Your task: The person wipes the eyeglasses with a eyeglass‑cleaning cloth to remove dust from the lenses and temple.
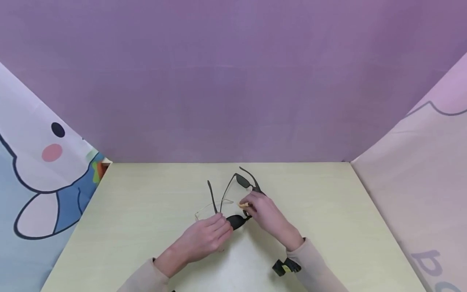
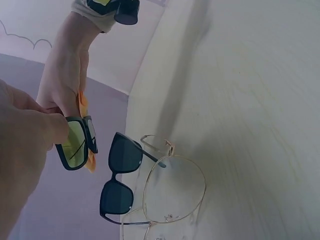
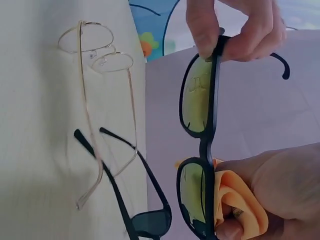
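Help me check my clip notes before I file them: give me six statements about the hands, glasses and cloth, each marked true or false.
1. The left hand holds dark-framed glasses at one end. True.
2. The right hand holds an orange cloth. True.
3. Gold wire-framed glasses lie on the table. True.
4. The orange cloth lies spread flat on the table. False: it is bunched in the right hand, at the dark-framed glasses.
5. Only one dark pair is in view. False: besides the held pair, dark sunglasses rest on the table.
6. The left hand grips the gold wire-framed glasses. False: they lie apart from both hands.
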Demonstrator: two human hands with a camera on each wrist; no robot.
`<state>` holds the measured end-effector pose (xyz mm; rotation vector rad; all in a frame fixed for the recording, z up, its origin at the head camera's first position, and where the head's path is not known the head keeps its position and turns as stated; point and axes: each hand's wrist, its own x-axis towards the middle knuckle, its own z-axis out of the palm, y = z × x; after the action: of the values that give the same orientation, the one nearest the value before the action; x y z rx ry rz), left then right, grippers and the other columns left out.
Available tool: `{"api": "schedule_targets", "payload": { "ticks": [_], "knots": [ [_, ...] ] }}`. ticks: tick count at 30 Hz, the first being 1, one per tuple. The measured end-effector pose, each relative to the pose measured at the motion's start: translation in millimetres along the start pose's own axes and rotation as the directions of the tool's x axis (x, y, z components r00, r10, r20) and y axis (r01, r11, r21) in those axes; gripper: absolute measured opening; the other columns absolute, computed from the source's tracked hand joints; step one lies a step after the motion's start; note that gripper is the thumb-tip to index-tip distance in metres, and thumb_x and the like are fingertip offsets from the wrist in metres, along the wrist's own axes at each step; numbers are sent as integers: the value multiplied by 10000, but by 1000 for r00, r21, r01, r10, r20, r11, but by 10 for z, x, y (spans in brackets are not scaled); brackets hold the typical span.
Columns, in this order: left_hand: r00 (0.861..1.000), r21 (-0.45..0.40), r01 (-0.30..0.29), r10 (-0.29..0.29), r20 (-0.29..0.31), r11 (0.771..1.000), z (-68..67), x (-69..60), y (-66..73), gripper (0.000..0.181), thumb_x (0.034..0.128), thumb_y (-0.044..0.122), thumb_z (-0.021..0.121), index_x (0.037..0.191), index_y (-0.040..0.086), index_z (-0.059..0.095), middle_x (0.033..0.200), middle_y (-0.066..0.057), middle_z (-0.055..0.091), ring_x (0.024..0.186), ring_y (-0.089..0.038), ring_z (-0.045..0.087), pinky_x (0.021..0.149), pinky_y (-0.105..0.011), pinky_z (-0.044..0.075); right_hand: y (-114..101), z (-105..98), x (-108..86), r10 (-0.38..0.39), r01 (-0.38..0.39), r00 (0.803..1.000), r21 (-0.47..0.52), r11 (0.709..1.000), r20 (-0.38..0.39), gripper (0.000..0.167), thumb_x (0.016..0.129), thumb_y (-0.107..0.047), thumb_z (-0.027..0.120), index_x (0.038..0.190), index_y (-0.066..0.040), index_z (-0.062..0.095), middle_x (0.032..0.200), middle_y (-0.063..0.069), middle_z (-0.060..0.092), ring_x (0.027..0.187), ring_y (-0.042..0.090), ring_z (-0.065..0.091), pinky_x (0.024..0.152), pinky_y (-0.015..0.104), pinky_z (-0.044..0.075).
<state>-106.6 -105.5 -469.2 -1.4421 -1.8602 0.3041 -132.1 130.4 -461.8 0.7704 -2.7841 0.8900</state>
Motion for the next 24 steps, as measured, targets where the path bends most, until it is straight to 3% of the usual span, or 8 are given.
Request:
{"api": "schedule_targets", "payload": {
  "ticks": [3,9,11,14,17,19,21,24],
  "knots": [
    [1000,9,0,0,9,1000,5,-4,4,565,1031,-73,211,1062,148,730,1043,14,713,998,-137,647,1018,-285,526,12,27,-11,-10,9,1000,-81,997,-22,162,880,49,759,1025,-17,728,993,67,705,916,224,678,802,321,601],
    [1000,32,6,-6,-8,999,0,32,-8,521,1026,-70,250,1052,139,726,1027,6,709,978,-140,647,1005,-286,534,45,60,-10,-30,-18,988,-306,952,-150,143,875,38,771,1007,-4,736,952,81,693,904,242,671,769,311,609],
    [1000,32,9,-8,-19,999,-5,42,-17,514,1031,-63,255,1043,138,728,1021,4,711,972,-143,649,999,-288,537,39,38,-11,-9,-29,989,-258,966,-145,141,873,41,773,1001,-8,741,935,75,693,885,231,674,756,304,608],
    [1000,26,12,-12,-26,1000,-12,33,-20,519,1038,-62,250,1030,137,730,1008,7,715,963,-142,653,992,-290,541,18,-16,-17,25,-30,998,-85,996,-66,136,887,34,761,1008,-27,748,954,61,709,875,204,680,744,285,599],
    [999,26,16,-15,-28,1000,-23,2,-23,507,1038,-61,254,1020,131,723,993,5,709,949,-146,648,982,-295,544,16,-45,-20,51,-52,999,78,996,13,141,904,15,749,1030,-50,754,989,52,725,842,162,671,704,246,572],
    [999,28,18,-17,-27,999,-24,-12,-22,504,1038,-61,255,1024,130,721,997,4,708,952,-148,647,984,-298,543,24,-49,-23,63,-66,997,109,992,33,139,918,-3,741,1045,-57,754,1012,54,731,838,147,664,693,236,558],
    [1000,32,15,-14,-24,999,-25,-16,-24,503,1039,-57,254,1033,132,720,1006,4,704,962,-148,644,993,-297,539,13,-30,-28,67,-67,998,38,997,-2,140,905,5,753,1034,-49,751,993,63,725,830,160,668,685,246,570],
    [1000,40,10,-9,-14,999,-19,-15,-25,514,1041,-53,247,1047,138,724,1024,5,704,981,-146,644,1008,-293,533,-9,19,-22,19,-38,994,-180,983,-106,151,865,39,778,997,-25,739,941,76,711,829,202,673,700,280,594]
  ]
}}
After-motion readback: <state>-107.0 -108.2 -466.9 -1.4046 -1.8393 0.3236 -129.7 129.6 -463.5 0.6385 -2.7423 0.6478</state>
